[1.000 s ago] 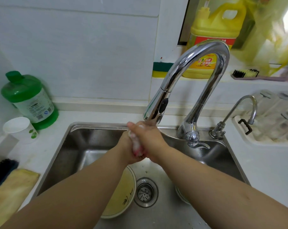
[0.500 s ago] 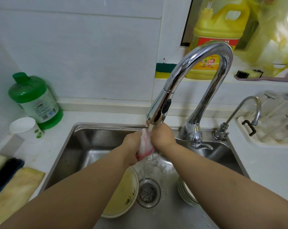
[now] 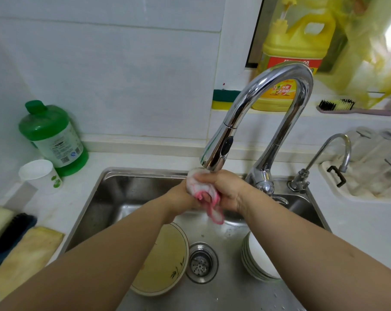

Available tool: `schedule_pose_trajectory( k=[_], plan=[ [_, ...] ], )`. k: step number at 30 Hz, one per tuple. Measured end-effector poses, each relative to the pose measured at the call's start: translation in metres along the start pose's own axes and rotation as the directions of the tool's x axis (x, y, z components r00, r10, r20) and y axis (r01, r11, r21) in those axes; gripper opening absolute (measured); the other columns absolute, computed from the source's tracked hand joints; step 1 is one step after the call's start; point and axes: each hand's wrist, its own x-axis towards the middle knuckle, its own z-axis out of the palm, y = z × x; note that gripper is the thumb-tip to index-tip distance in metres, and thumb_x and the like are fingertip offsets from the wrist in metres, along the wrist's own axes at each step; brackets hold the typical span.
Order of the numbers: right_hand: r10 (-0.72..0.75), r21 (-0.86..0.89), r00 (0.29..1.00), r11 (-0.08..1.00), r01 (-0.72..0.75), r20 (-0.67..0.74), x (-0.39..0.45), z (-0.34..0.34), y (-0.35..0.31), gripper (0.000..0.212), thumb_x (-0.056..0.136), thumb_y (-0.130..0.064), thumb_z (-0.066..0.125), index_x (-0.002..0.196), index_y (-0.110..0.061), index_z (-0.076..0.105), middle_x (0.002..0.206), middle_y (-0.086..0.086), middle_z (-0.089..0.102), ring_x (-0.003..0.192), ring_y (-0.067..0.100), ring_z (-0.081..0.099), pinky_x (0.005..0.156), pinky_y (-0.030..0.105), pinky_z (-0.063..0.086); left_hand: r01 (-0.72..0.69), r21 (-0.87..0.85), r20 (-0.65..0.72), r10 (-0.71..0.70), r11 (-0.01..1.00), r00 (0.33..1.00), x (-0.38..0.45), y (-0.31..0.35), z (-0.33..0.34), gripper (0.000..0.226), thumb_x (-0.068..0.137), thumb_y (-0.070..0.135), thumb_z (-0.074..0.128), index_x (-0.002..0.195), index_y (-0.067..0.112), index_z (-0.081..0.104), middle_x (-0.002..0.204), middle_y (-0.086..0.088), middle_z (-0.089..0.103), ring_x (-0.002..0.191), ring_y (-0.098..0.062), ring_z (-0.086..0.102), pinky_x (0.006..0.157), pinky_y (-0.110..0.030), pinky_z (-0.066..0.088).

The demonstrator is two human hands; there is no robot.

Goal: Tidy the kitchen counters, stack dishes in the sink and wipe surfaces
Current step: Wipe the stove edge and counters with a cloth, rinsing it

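Cloth: white with pink edge, bunched under the tap spout, over the back of the sink. Soft, limp, likely wet and heavier for it; best gripped as a wad, loose corner dangling. Left hand and right hand were pressed together, both squeezing it. Half a second earlier the cloth sat lower between the fists; a tail hung free now. Plate lay at sink's front left, bowls front right.
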Motion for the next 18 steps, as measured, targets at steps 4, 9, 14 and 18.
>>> schedule_pose_trajectory(
  k=[4, 9, 14, 18],
  plan=[
    [-0.092, 0.091, 0.995, 0.991, 0.096, -0.044, -0.009, -0.006, -0.009, 0.011, 0.087, 0.006, 0.057, 0.096, 0.002, 0.061, 0.074, 0.017, 0.065, 0.052, 0.02, 0.066, 0.046, 0.028, 0.055, -0.021, -0.225, -0.101, -0.002, 0.974, 0.995, 0.0, -0.006, 0.002, 0.023, 0.081, 0.0, 0.062, 0.096, 0.017, 0.063, 0.102, -0.015, 0.068, 0.099, -0.03, 0.065, 0.094, -0.048, 0.052],
    [-0.086, -0.039, 0.912, 0.996, 0.076, -0.4, 0.014, -0.038, 0.008, 0.019, 0.091, -0.004, 0.058, 0.11, -0.003, 0.058, 0.09, 0.016, 0.066, 0.066, 0.023, 0.066, 0.044, 0.023, 0.052, -0.047, -0.2, -0.256, -0.005, 0.979, 0.967, 0.004, -0.003, 0.006, 0.032, 0.084, -0.002, 0.053, 0.107, 0.02, 0.051, 0.101, -0.009, 0.061, 0.092, -0.03, 0.063, 0.08, -0.043, 0.058],
    [0.297, 0.089, 0.947, 0.954, -0.288, -0.121, 0.027, -0.038, 0.046, 0.082, 0.083, -0.079, 0.029, 0.137, -0.019, 0.046, 0.143, 0.016, 0.045, 0.132, 0.038, 0.04, 0.086, 0.053, 0.042, -0.09, -0.445, -0.223, -0.013, 0.891, 0.975, 0.004, 0.017, 0.014, 0.044, 0.085, -0.016, 0.043, 0.096, 0.026, 0.052, 0.089, -0.002, 0.055, 0.084, -0.024, 0.056, 0.075, -0.034, 0.051],
    [0.145, 0.492, 0.985, 0.867, -0.08, -0.096, 0.039, -0.021, 0.038, 0.053, 0.098, -0.048, 0.038, 0.118, -0.004, 0.059, 0.105, 0.021, 0.067, 0.093, 0.033, 0.063, 0.086, 0.05, 0.05, -0.087, -0.514, -0.221, -0.034, 0.853, 0.975, 0.001, 0.008, 0.009, 0.042, 0.083, -0.018, 0.037, 0.093, 0.017, 0.057, 0.087, -0.007, 0.058, 0.081, -0.026, 0.057, 0.067, -0.034, 0.052]
  ],
)
